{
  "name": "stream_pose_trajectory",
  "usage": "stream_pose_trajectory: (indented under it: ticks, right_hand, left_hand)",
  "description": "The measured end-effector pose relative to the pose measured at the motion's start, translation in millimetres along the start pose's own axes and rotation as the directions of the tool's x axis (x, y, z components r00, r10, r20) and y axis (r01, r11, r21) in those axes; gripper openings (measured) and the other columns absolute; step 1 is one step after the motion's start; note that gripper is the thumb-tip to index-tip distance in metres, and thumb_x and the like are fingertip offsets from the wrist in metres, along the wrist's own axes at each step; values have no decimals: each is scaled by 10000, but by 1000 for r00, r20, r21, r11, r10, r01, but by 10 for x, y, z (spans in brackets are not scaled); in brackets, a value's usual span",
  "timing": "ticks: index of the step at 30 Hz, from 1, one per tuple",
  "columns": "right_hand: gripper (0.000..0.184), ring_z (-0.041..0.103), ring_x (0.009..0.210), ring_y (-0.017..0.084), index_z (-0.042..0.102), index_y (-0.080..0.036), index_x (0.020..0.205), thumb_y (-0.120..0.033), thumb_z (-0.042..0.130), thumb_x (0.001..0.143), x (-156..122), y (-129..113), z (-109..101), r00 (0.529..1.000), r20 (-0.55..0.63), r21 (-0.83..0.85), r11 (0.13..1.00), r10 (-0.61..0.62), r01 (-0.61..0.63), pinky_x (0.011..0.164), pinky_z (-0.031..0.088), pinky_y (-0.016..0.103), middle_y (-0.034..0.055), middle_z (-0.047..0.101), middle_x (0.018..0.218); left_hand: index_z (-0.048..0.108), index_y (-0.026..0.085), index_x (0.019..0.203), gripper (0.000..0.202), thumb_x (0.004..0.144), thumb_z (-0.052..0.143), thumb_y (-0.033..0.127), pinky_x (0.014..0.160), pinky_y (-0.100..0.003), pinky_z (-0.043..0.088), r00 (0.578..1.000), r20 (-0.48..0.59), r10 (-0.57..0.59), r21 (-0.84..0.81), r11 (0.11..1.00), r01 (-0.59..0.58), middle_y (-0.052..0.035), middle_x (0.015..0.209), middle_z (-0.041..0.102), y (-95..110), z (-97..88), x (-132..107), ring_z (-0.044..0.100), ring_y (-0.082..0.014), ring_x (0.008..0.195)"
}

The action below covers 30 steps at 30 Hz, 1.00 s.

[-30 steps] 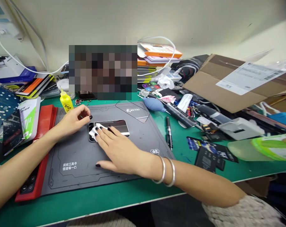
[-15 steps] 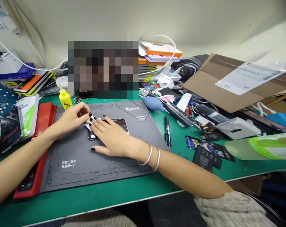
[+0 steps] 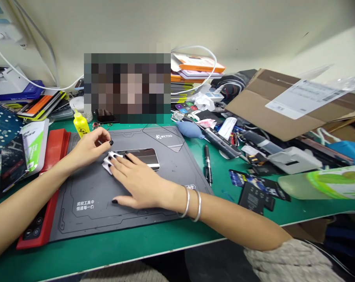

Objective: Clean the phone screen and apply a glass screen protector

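A phone (image 3: 145, 157) with a dark, shiny screen lies flat on the grey work mat (image 3: 107, 219). My right hand (image 3: 139, 178), two silver bangles at its wrist, presses a crumpled white wipe (image 3: 107, 163) under its fingertips at the phone's left end. Its fingers are stretched out and the thumb stands apart over the mat. Just beyond that end, my left hand (image 3: 96, 141) is closed with curled fingers, thumb and index tip together. Whether anything is pinched there I cannot make out. The wipe and my right fingers hide the phone's left part.
Behind my left hand stands a yellow bottle (image 3: 81, 124). A red tray (image 3: 52, 156) borders the mat's left side. To the right lie a pen (image 3: 207, 164), a blue air blower (image 3: 189, 129), black batteries (image 3: 250, 197), a cardboard box (image 3: 253, 103) and a drink bottle (image 3: 321, 182).
My right hand has slid slightly toward me, with the wipe shifting off the phone's near left corner. More of the screen shows. My left hand has hardly moved.
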State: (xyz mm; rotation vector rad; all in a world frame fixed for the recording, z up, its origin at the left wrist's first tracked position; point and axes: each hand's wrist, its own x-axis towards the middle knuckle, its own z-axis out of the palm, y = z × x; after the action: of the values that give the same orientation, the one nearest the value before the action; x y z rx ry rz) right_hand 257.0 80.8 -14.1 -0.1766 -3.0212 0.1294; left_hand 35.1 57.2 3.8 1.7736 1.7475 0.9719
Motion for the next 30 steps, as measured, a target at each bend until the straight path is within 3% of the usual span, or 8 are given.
stream_pose_trajectory:
  ticks: [3,10,16,22,28,30]
  right_hand:
    - [768,377,1463,376,447,-6,1465,-599,470,977,-5,-48,25,999,-6,-12,999,-49,49,1211,263,558,244,421,1567]
    - [755,379,1464,381,410,5,1492,-572,420,1005,14,43,7,998,21,-40,998,59,-58,1212,267,564,244,404,1579]
    - [784,363,1469,385,423,8,1482,-595,453,983,-7,-29,28,999,4,-27,999,-38,38,1211,262,574,241,403,1580]
    - [778,369,1466,391,405,23,1492,-574,441,996,-5,34,9,997,13,-35,997,73,-73,1208,267,573,257,396,1578]
    - [803,360,1468,393,417,15,1485,-609,447,980,-50,-72,34,1000,-2,-8,1000,-28,28,1207,262,581,249,397,1581]
    - [778,355,1473,388,415,11,1488,-586,445,990,-44,-26,28,1000,9,-11,1000,-12,12,1211,252,588,247,386,1588]
  left_hand:
    - [550,191,863,214,803,579,394,672,-295,441,1000,2,8,-11,1000,-8,-3,821,590,-29,4,-5,536,-152,712]
    - [559,191,877,206,808,582,383,679,-298,438,1000,14,-4,-2,1000,4,-2,827,593,-25,-11,-10,543,-157,726]
    - [557,188,879,206,813,581,382,684,-299,440,1000,12,-7,-6,1000,7,-2,832,590,-25,-2,-1,546,-155,729]
    - [562,191,888,200,827,584,380,683,-294,439,1000,24,-4,10,1000,3,0,837,594,-38,-7,-12,549,-154,730]
    - [559,192,883,210,823,579,392,671,-292,443,1000,23,-1,12,1000,1,-1,829,598,-58,-9,-9,548,-154,717]
    - [561,193,887,208,820,574,389,675,-293,447,1000,16,3,15,1000,-3,-3,837,601,-48,-9,-6,552,-156,725]
